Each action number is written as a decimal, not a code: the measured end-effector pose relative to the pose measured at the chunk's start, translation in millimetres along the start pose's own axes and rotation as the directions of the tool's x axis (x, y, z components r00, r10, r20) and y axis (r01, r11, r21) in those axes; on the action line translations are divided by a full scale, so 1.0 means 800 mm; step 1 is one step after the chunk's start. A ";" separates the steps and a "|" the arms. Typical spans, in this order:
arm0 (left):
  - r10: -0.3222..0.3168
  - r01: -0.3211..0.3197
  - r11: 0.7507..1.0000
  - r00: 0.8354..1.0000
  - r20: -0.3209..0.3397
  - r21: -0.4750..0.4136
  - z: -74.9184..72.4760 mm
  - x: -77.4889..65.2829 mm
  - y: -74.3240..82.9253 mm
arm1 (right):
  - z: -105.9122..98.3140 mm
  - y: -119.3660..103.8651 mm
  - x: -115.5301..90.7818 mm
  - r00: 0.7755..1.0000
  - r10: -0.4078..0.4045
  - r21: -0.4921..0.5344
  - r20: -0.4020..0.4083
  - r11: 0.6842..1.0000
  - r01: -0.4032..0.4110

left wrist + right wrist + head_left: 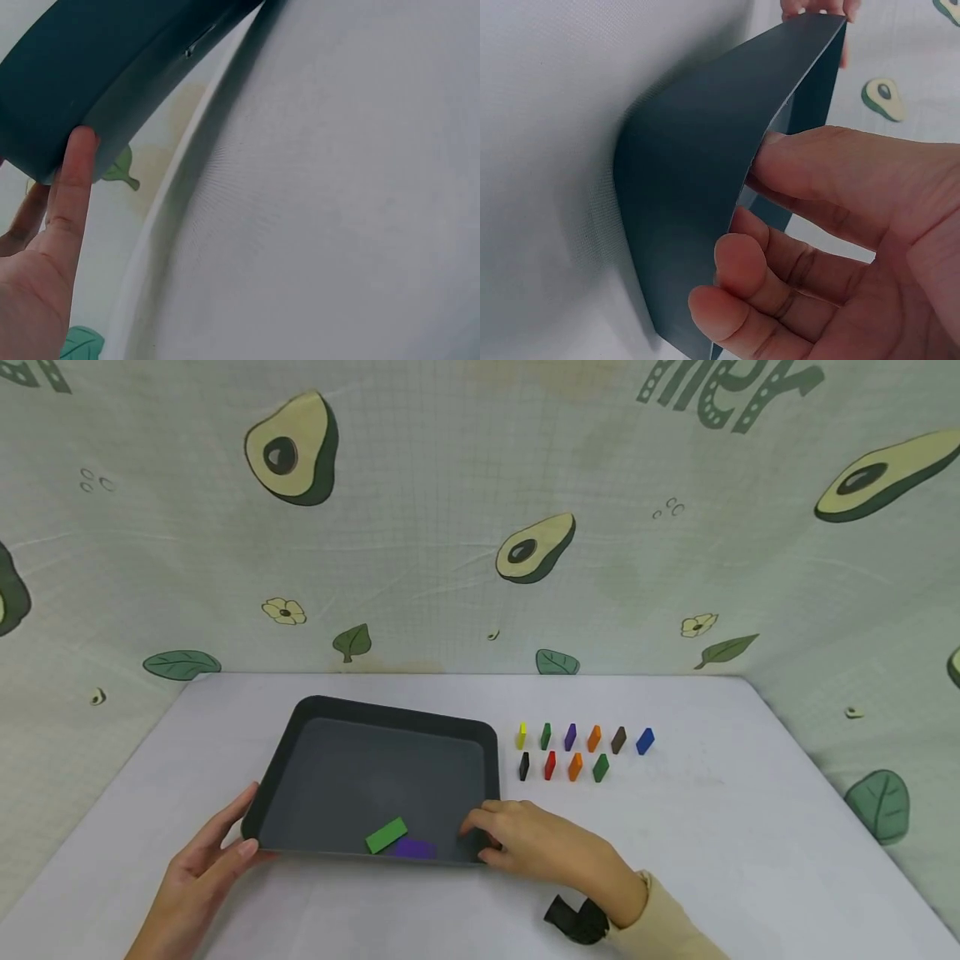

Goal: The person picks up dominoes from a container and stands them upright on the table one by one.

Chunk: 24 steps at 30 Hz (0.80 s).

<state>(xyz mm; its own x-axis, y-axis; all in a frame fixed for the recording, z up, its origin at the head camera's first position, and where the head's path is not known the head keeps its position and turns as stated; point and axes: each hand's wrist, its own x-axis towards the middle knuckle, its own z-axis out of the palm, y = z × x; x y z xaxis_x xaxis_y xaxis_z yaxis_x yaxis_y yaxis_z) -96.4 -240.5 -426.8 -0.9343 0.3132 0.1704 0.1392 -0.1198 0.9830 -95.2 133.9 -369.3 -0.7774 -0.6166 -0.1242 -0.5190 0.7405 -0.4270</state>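
Observation:
A dark grey rectangular tray (pixel 390 760) lies in front of me. A green block (pixel 386 836) and a purple block (pixel 415 849) lie inside it along the near wall. My left hand (pixel 213 860) grips the near left corner, thumb on the near wall; that corner stands raised off the table in the left wrist view. My right hand (pixel 536 843) reaches over the near right corner with bent fingers. In the right wrist view, its thumb (pixel 802 157) passes behind the tray's rim, so anything between the fingertips is hidden.
Two rows of small upright coloured blocks stand right of the tray, among them a yellow block (pixel 522 736), a blue block (pixel 645 741) and a red block (pixel 551 766). A black strap (pixel 577 920) shows by the right wrist. Avocado-print cloth (pixel 420 527) hangs behind the white table (pixel 712 827).

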 end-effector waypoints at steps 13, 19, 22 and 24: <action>0.010 -0.010 0.997 1.000 0.001 -0.072 -0.009 -0.003 -0.019 | 0.005 -0.002 0.004 1.000 -0.017 -0.022 -0.018 1.000 0.016; -0.031 0.030 0.999 0.999 -0.028 -0.025 -0.013 -0.004 -0.022 | 0.016 -0.001 0.010 0.990 -0.096 -0.121 -0.098 0.989 0.084; -0.067 0.068 0.998 0.997 -0.039 0.014 -0.014 -0.005 -0.022 | 0.021 -0.001 0.012 0.977 -0.160 -0.175 -0.143 0.975 0.134; -0.068 0.069 0.997 0.997 -0.032 0.044 -0.016 -0.006 -0.023 | 0.023 -0.001 0.014 0.969 -0.188 -0.186 -0.160 0.970 0.157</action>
<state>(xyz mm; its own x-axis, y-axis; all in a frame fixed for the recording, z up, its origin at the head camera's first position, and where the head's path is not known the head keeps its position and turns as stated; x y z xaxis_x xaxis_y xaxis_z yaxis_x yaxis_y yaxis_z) -98.7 -251.7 -446.4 -0.9517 0.2899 0.1009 0.0883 -0.0562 0.9945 -97.1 121.2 -387.1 -0.7130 -0.6935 0.1035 -0.6916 0.6712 -0.2670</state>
